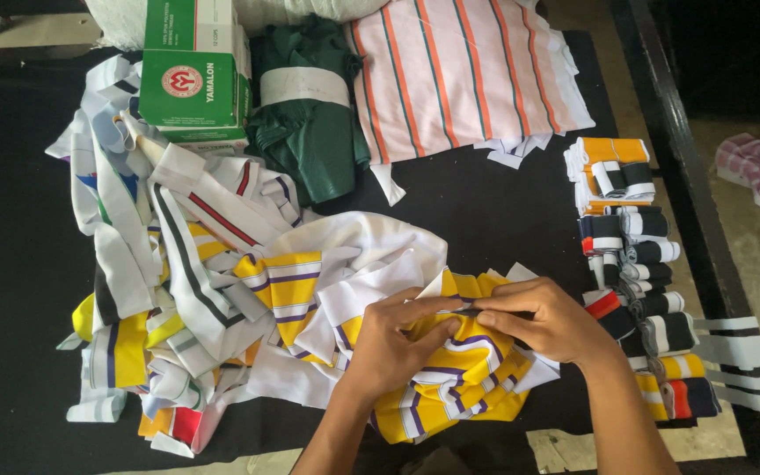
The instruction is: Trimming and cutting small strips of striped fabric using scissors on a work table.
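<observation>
A yellow knit fabric piece with white and purple stripes (450,387) lies bunched at the near edge of the black table (503,211). My left hand (393,339) and my right hand (543,321) meet over its top edge, both pinching the fabric between fingers and thumbs. White fabric (354,251) spreads just behind the hands.
A heap of striped fabric strips (169,281) fills the left side. At the back are green boxes (193,70), a folded dark green cloth (305,114) and pink striped fabric (459,75). Folded ribbed collars (635,264) are stacked along the right edge.
</observation>
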